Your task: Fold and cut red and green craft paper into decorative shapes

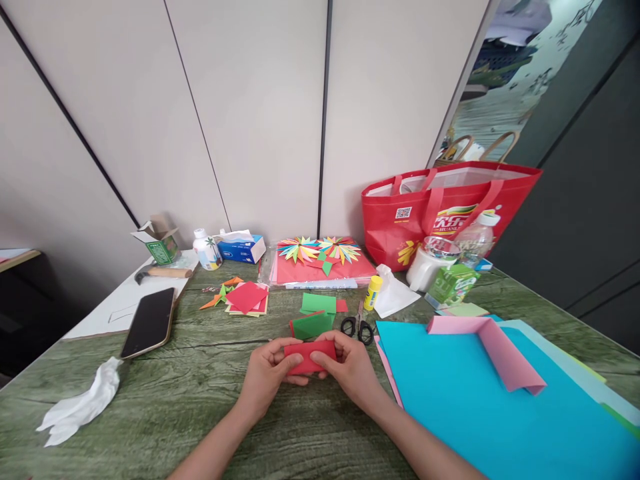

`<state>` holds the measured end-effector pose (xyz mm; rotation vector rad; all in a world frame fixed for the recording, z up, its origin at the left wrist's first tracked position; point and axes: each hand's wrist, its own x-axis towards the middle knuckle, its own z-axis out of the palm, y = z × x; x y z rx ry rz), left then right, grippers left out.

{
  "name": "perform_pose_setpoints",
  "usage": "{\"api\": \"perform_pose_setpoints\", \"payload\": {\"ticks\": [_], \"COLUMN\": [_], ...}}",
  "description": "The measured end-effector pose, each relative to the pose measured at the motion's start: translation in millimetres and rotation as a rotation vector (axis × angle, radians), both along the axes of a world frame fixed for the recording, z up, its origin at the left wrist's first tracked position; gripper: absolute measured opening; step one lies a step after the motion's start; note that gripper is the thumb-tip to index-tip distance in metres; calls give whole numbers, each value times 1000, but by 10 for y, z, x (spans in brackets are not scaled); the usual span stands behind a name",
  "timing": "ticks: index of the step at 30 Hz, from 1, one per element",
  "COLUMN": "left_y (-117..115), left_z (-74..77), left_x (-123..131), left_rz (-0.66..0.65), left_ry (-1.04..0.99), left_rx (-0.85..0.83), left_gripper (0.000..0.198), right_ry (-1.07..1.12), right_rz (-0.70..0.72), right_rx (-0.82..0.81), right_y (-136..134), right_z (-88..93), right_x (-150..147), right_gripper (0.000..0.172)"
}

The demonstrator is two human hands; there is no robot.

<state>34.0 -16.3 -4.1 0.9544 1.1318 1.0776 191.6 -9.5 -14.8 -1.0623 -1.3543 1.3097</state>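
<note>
A small red paper rectangle (pixel 310 357) is held level between my two hands above the table's near middle. My left hand (pixel 270 373) pinches its left end, thumb on the front and fingers behind. The right end is pinched by my right hand (pixel 347 367) in the same way. Just beyond the hands lies a folded green paper (pixel 313 325) with a red edge, and behind it a flat green piece (pixel 319 303) beside a bit of red. Black-handled scissors (pixel 358 325) lie right of these, near a yellow glue stick (pixel 373 293).
Large blue sheets (pixel 465 400) with a folded pink strip (pixel 505 353) cover the right side. A phone (pixel 149 322) and crumpled tissue (pixel 83 403) lie left. Colored paper squares (pixel 247 298), paper stars (pixel 300 250), a tissue box (pixel 241 248) and a red bag (pixel 390 223) stand or lie farther back.
</note>
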Motion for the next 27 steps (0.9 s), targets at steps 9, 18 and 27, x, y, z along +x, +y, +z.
{"api": "perform_pose_setpoints", "payload": {"ticks": [9, 18, 27], "left_y": [1, -2, -7], "left_z": [-1, 11, 40], "left_x": [-12, -16, 9], "left_rz": [-57, -97, -20], "left_ry": [21, 35, 31], "left_rx": [29, 42, 22], "left_gripper": [32, 41, 37], "right_ry": [9, -5, -8], "right_rz": [-1, 20, 26], "right_rx": [0, 1, -15], "right_y": [-9, 9, 9], "right_z": [30, -7, -13], "right_x": [-10, 1, -5], "right_gripper": [18, 17, 18]}}
